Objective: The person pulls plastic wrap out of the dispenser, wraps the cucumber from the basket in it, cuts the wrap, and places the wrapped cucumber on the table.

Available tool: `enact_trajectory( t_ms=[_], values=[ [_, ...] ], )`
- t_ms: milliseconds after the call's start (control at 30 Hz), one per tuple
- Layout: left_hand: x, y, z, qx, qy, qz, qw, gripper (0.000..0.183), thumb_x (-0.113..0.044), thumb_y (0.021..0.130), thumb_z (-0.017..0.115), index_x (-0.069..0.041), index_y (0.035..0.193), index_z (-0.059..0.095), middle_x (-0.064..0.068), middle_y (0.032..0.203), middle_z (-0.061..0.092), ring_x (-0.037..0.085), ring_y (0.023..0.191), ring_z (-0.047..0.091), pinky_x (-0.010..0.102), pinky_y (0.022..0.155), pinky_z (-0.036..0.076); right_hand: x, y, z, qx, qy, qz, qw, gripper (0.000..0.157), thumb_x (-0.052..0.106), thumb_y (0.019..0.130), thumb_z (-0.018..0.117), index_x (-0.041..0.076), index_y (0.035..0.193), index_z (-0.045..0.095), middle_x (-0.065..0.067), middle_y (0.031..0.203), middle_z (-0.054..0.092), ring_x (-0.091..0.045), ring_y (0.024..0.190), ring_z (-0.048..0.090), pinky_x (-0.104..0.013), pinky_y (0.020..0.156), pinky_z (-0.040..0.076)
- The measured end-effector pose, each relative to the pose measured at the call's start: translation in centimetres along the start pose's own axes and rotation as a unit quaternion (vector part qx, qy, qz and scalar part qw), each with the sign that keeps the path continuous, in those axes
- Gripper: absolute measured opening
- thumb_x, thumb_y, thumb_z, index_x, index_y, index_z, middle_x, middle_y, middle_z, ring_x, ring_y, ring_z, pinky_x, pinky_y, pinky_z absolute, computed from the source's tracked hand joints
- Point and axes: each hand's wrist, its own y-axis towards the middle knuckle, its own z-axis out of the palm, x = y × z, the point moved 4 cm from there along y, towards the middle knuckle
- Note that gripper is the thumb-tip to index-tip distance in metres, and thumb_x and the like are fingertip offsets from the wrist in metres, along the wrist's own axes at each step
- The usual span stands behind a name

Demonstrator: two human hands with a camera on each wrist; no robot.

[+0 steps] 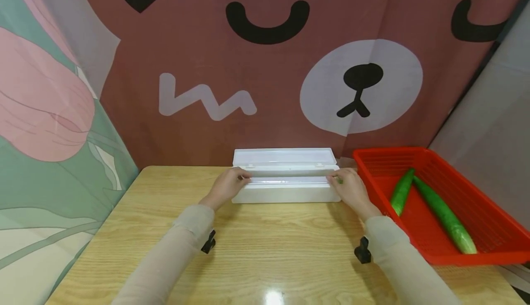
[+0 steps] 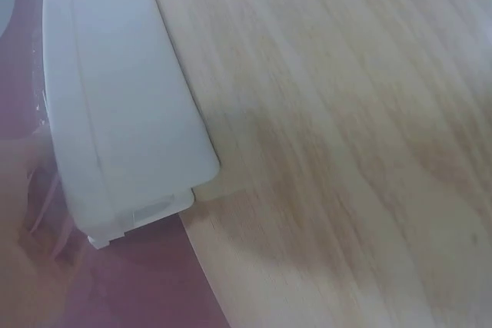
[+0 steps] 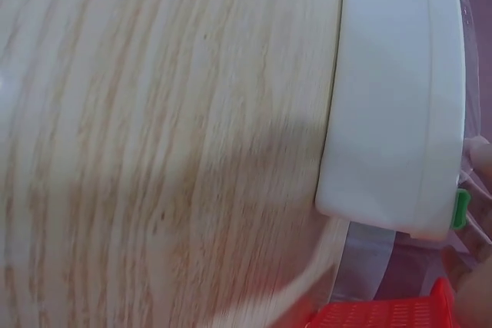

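Note:
A white cling film dispenser [image 1: 285, 195] stands near the back of the table, its lid [image 1: 285, 156] raised behind it. Clear cling film [image 1: 287, 180] stretches along its top. My left hand [image 1: 227, 187] pinches the film at the left end, and my right hand [image 1: 352, 189] pinches it at the right end. In the right wrist view, wrinkled film runs to the fingers beside a small green slider [image 3: 461, 209] on the dispenser's edge. The left wrist view shows the dispenser's end [image 2: 138, 151] and a blurred part of the left hand [image 2: 31, 243].
To the right stands a red plastic basket [image 1: 476, 259] with two cucumbers [image 1: 447, 215] in it. The light wooden table [image 1: 265, 245] extends in front of the dispenser. A printed cloth [image 1: 273, 75] hangs behind the table.

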Motion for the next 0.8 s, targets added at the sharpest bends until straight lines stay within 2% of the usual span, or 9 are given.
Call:
enact_trajectory(
  t_ms=[333,633,800],
  values=[
    [0.4,0.7,-0.2,-0.017,-0.036,-0.032,0.9987,0.017,-0.022,0.097,0.066,-0.013,0.107,0.076,0.001,0.105,0.07,0.016,0.085,0.062,0.034,0.071,0.051,0.0,0.9,0.2,-0.007,0.028,0.022,0.999,0.021,0.018,0.098,0.065,-0.001,0.106,0.073,-0.022,0.107,0.069,-0.041,0.106,0.058,-0.057,0.094,0.044],
    [0.7,1.1,-0.3,-0.025,-0.054,-0.046,0.9972,0.017,-0.024,0.098,0.064,-0.014,0.105,0.076,0.002,0.118,0.068,0.018,0.095,0.061,0.037,0.079,0.051,0.2,1.4,0.2,-0.004,0.026,0.03,0.999,0.016,0.018,0.093,0.071,0.003,0.1,0.076,-0.016,0.099,0.072,-0.038,0.099,0.061,-0.053,0.087,0.047],
    [1.0,1.4,-0.4,-0.028,-0.076,-0.049,0.9955,0.019,-0.024,0.098,0.064,-0.013,0.107,0.076,0.003,0.117,0.07,0.021,0.099,0.064,0.039,0.084,0.052,0.2,1.6,0.3,-0.003,0.018,0.045,0.999,0.011,0.016,0.09,0.075,0.007,0.096,0.077,-0.013,0.095,0.073,-0.034,0.094,0.062,-0.048,0.08,0.048]
  ],
)
